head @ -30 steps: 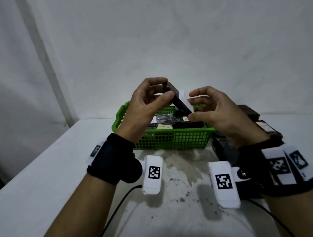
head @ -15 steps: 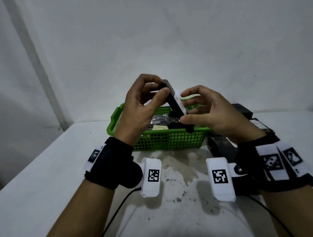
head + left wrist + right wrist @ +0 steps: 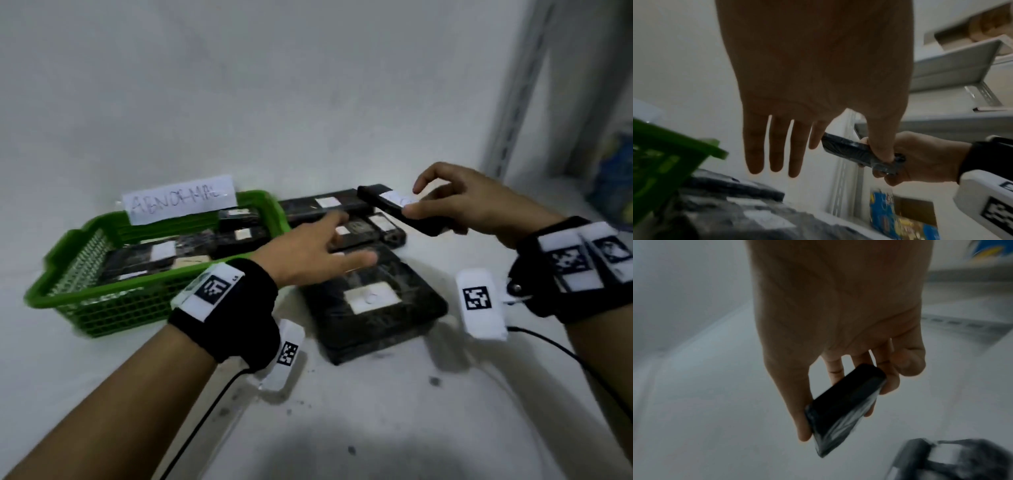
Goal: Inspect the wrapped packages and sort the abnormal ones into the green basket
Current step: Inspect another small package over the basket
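The right hand [image 3: 469,202] pinched a package [image 3: 394,209] by its edges above the bench [image 3: 376,411]. The left hand [image 3: 308,253], fingers spread, hovered just left of it, the basket [image 3: 102,301] farther left.

Left hand [image 3: 310,255]: fingers straight, spread, palm down, holding nothing. Right hand [image 3: 469,205]: thumb and fingers pinching small black wrapped package [image 3: 394,209].

The left hand [image 3: 310,253] has let go of the small black plastic-wrapped package [image 3: 394,212]; the right hand [image 3: 459,202] alone has carried it off the green plastic basket [image 3: 102,305], toward the table's right edge.
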`<act>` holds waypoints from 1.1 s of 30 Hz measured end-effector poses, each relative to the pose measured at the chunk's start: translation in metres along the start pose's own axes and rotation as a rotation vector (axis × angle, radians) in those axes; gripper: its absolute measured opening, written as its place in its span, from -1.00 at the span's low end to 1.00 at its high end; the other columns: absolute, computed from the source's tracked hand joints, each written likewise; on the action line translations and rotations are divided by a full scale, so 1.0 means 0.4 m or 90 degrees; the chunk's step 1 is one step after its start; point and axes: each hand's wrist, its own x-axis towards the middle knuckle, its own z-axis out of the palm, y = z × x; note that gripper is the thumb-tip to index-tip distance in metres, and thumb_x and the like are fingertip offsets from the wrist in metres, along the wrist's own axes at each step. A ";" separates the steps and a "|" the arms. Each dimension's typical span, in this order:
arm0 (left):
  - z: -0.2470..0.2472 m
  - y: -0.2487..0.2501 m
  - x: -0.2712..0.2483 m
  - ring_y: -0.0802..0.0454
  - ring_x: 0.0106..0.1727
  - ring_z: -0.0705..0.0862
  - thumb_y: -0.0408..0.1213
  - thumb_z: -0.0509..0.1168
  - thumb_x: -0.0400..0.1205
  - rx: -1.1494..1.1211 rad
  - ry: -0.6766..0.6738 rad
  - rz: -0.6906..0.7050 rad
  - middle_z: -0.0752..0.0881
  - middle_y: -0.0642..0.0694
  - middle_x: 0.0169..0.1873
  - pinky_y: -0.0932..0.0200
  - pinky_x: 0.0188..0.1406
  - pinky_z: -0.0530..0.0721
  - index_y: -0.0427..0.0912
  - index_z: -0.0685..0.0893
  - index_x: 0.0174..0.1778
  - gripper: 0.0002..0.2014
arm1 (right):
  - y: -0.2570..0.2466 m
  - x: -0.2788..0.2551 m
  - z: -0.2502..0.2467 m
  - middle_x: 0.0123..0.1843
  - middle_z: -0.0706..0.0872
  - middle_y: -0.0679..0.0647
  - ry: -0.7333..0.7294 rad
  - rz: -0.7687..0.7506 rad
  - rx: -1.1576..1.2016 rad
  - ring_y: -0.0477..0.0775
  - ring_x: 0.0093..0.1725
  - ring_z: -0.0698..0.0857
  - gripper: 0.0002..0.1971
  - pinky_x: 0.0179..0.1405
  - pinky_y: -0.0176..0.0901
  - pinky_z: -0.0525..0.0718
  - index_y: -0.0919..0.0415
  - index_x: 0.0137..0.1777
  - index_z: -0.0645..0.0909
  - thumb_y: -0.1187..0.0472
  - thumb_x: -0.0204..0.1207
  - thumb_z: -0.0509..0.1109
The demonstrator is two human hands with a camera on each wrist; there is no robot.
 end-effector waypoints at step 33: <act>-0.002 -0.016 0.008 0.07 0.07 0.72 0.08 0.34 0.66 0.082 0.076 0.002 0.75 0.01 0.08 0.05 0.08 0.68 -0.01 0.74 0.23 -0.67 | 0.026 0.111 0.031 -0.02 0.84 0.03 -0.075 -0.025 -0.228 0.02 -0.26 0.71 -0.83 -0.35 -0.18 0.52 0.00 -0.01 0.72 -0.07 0.60 0.46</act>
